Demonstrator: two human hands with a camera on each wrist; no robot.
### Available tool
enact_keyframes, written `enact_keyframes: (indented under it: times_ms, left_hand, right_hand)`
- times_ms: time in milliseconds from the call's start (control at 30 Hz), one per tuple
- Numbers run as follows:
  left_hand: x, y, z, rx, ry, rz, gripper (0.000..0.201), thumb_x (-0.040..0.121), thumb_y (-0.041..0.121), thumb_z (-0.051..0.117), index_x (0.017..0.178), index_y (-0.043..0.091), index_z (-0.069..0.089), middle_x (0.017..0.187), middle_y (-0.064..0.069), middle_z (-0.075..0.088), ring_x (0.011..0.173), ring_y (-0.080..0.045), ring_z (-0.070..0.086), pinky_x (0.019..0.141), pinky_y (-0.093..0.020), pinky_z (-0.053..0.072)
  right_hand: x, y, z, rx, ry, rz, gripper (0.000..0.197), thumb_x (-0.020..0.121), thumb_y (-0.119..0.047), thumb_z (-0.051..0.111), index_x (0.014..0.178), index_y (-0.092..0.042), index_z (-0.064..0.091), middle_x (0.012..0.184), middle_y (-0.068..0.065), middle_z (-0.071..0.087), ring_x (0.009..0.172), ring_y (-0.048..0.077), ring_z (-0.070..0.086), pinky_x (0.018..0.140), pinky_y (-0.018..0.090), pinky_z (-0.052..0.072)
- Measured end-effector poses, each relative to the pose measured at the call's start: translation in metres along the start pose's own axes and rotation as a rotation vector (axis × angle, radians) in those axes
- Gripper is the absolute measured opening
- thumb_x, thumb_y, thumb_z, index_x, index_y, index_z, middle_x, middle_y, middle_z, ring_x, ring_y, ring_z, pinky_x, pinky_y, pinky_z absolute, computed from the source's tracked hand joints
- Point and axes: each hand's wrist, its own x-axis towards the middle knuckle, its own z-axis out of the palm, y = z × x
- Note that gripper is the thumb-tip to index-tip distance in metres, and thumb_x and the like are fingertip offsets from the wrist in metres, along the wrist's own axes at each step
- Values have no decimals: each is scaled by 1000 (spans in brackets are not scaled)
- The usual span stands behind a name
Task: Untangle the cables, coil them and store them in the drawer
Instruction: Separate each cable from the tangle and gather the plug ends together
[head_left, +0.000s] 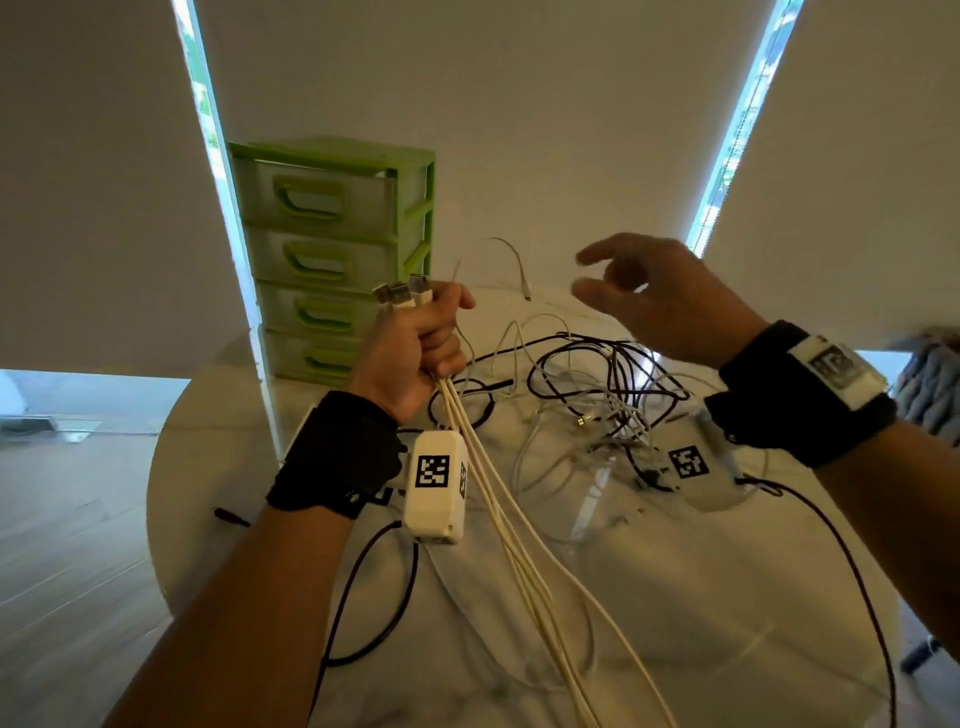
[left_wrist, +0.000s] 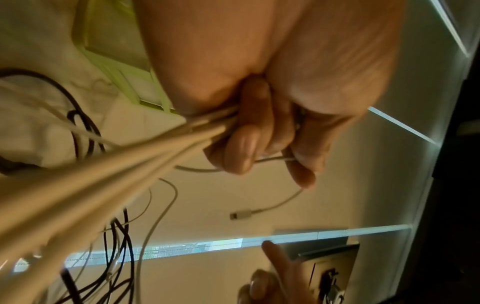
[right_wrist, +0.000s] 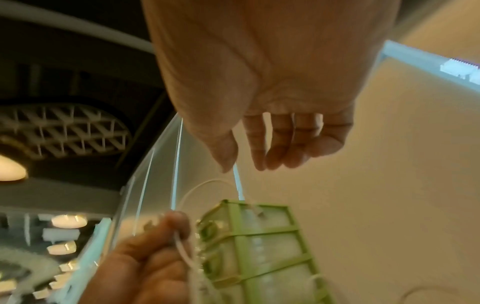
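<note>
My left hand (head_left: 415, 345) grips a bundle of white cables (head_left: 519, 525) in a fist above the table; their USB plugs (head_left: 402, 296) stick out above the fist and the strands trail down toward me. In the left wrist view the fingers (left_wrist: 246, 144) curl round the same cables (left_wrist: 124, 162), and a thin white lead with a small plug (left_wrist: 241, 215) dangles from the fist. My right hand (head_left: 639, 296) hovers empty over the tangle, fingers loosely spread; the right wrist view shows the right hand (right_wrist: 272, 144) with nothing in it. A tangle of black and white cables (head_left: 597, 384) lies on the round white table (head_left: 727, 597).
A green four-drawer unit (head_left: 332, 249) stands at the table's back left, all drawers closed. A black cable (head_left: 374, 597) loops near the front left. A tag marker (head_left: 688, 462) lies on the table by the tangle. The table edge curves close on the left.
</note>
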Motion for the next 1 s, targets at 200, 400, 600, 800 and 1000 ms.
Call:
enact_keyframes:
  times_ms: [200,400,600,800,1000]
  left_hand:
    - [-11,-10,17,248,-161,-63,23,94,6,51,73,7,62,45,9,46,35,-4,24,40,-20,23]
    - [-7,-13,15,159,-89,-173,19,85,23,60,71,19,72,43,10,22,34,-4,18,39,-19,22]
    - [-3,-13,13,-118,-12,-148,30,77,19,59,103,3,61,46,10,27,36,-1,24,43,-17,28]
    - [-4,-15,18,-123,-15,-141,18,76,14,58,91,5,59,43,9,33,37,-3,27,42,-18,34]
    - [-3,-20,18,-80,-64,-139,22,81,22,57,91,4,66,45,8,27,39,-4,24,46,-21,36]
  right_hand:
    - [3,-40,19,664,-240,331,42,96,-45,48,115,-10,62,97,6,74,94,21,70,83,32,55]
    - [4,-43,20,1041,-102,347,25,98,-7,49,123,-9,51,85,7,68,74,17,68,61,26,56]
    - [-13,-25,36,623,-333,103,17,95,-1,53,92,-16,45,84,9,73,73,18,69,60,25,50]
    - [-22,-20,59,280,-291,-70,28,92,-6,58,80,-25,42,81,6,70,70,21,65,67,37,57]
    - [-22,-15,65,238,-272,-30,14,93,-13,60,92,-15,47,83,3,71,70,12,68,65,31,59]
